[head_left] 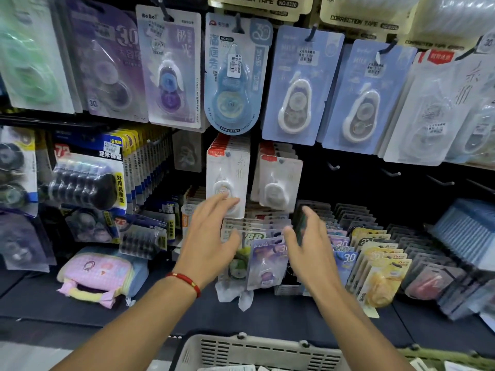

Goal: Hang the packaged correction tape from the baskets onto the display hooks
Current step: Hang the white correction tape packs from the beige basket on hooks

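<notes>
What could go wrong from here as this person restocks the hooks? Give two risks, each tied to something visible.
1. Both hands are empty: the left hand could nudge the white packs off their hook.
2. The right hand reaches into crowded packs low on the display, so neighbours may snag or fall near the basket.

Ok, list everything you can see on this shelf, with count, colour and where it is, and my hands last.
Upper hanging packs: one row, green, purple and blue cards, top hooks.
White packs: two stacks, white with red tabs, middle hooks.
Bare hooks: several, dark, right of the white packs.
Black refill packs: several, blue and yellow cards, left.
Standing packs: many rows, mixed colours, lower shelf.
Pouch: one, pink and yellow, lower left.
Basket: one, grey, bottom edge.
Bracelet: one, red, left wrist.
Hands: left hand open by the white packs; right hand open over the standing packs.
</notes>
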A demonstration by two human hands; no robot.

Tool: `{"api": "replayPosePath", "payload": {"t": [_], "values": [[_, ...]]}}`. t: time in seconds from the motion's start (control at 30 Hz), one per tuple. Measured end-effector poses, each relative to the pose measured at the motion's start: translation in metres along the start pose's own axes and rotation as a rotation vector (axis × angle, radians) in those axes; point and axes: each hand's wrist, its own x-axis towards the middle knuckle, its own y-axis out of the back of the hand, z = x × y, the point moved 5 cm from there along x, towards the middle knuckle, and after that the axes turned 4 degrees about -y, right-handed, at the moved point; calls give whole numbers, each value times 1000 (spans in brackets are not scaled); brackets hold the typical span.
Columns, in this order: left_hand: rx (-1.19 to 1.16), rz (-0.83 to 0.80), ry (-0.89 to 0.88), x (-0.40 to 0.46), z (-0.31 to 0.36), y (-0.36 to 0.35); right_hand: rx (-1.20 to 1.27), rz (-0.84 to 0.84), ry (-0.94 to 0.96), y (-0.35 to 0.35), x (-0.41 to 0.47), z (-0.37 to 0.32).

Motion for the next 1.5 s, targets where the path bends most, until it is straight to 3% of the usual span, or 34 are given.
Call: {"api": "replayPosePath", "payload": {"t": [0.07,0.17,0.37,0.5,0.63,0.83,1.0,1.1,1.23,1.4,1.5], "values": [[135,-36,-48,4,-6,-3,-53,45,224,-1,3,-14],[284,-109,-78,8,-14,-11,-285,-32,430,-19,26,-34],[365,-161,-102,8,-23,-17,-594,51,411,-48,78,-56],[344,-154,-118,8,-24,-17,-665,-44,309,-64,111,-47],[335,-142,-130,8,-26,-19,-638,-206,280,-67,137,-37],[339,-135,-186,1,-32,-14,-404,-191,315,-43,95,-21],[461,-322,-114,-30,-46,-18,-168,-182,267,-20,13,14],[502,-566,-143,-68,-53,-32,-138,-359,189,-30,-30,42],[486,-899,-117,-149,-60,-61,-323,-739,114,-75,-94,89],[407,-1127,45,-255,-70,-99,-632,-1195,-18,-127,-203,178],[341,-1205,196,-295,-73,-113,-748,-1253,-32,-139,-261,215]]}}
